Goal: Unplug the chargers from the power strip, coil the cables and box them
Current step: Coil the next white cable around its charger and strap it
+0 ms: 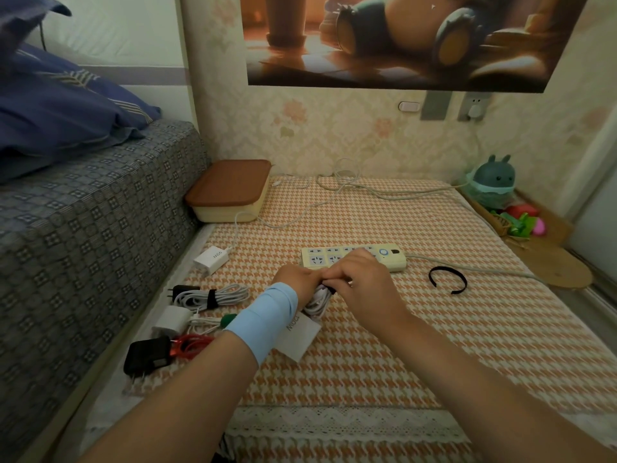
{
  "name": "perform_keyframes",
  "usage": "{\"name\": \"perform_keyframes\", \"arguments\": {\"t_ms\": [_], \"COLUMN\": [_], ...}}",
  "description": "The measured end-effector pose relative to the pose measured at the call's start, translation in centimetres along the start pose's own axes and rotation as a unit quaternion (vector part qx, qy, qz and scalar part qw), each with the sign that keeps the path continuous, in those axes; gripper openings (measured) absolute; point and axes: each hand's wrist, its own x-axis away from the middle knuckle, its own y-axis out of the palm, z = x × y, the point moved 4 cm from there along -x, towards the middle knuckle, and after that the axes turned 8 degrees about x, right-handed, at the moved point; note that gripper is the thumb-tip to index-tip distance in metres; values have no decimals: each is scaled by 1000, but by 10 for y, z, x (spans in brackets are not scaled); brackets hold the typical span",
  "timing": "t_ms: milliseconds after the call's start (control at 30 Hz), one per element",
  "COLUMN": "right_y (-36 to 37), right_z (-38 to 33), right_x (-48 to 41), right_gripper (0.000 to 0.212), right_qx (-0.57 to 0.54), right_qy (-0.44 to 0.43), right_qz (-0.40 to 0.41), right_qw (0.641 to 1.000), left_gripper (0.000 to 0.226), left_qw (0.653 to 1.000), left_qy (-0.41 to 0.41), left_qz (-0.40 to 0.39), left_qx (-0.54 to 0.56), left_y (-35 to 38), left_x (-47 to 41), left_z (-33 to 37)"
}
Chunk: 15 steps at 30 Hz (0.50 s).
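My left hand [297, 280] grips a coiled white cable [317, 302] whose white charger block [298, 335] hangs below my wrist. My right hand [359, 279] pinches a black strap around that coil. Just behind both hands lies the cream power strip [394, 260], with empty sockets where it shows. On the left lie three bundled chargers: a black plug with a strapped white cable [213, 295], a white charger [172, 320] and a black charger with a red cable [150, 355]. A loose white charger [210, 260] trails an uncoiled cable. The lidded box [228, 192] stands at the back left.
A spare black strap [447, 279] lies right of the strip. The strip's lead runs right, off the checked table cover, and loose white cables sprawl near the wall. A bed edge borders the left; a teal toy [494, 180] and a basket sit at the right.
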Motion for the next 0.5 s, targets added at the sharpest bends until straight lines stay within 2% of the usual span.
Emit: {"name": "perform_keyframes", "arguments": {"t_ms": [133,367,500], "right_y": [3,-3,-10], "right_z": [3,-1,10], "right_x": [1,-4,-9], "right_gripper": [5,10,7], "right_qx": [-33,-38,-81], "right_qy": [49,11,77], "right_qz": [-34,-138,-125], "right_qw": [998,990,986], "left_gripper": [54,53,60], "left_qw": [999,997,995], "left_qy": [-5,21,66], "left_qz": [9,45,59], "left_qx": [45,57,38], "left_y": [-2,-9,-4], "left_x": [4,5,10], "left_z": [3,-1,5]}}
